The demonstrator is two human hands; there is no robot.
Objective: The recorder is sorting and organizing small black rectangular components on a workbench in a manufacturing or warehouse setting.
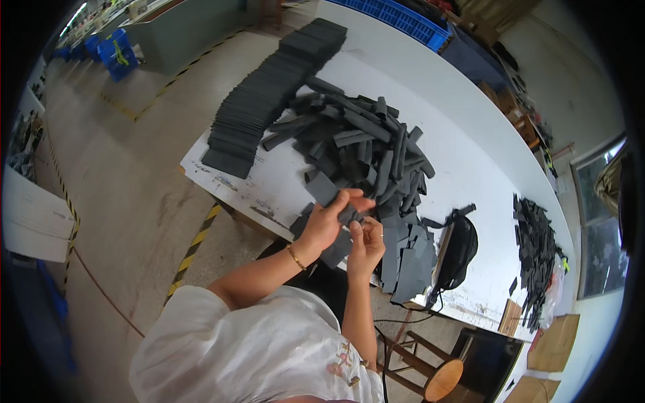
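My left hand (327, 219), with a bracelet at its wrist, holds a dark grey piece of sheet material (322, 188) between thumb and fingers. The fingertips of my right hand (367, 242), which wears a ring, pinch the lower end of dark material beside the left palm. Just beyond both hands lies a loose heap of curled dark grey pieces (360, 128). A long row of flat, overlapping dark grey pieces (257, 101) runs along the table's left side. Flat grey pieces (410, 262) lie at the near edge, right of my hands.
The white table (453, 166) carries a black bag (459, 249) with a strap and a heap of dark scraps (536, 252) at the right. A wooden stool (442, 380) stands below the near edge. A blue crate (403, 20) is beyond the far edge.
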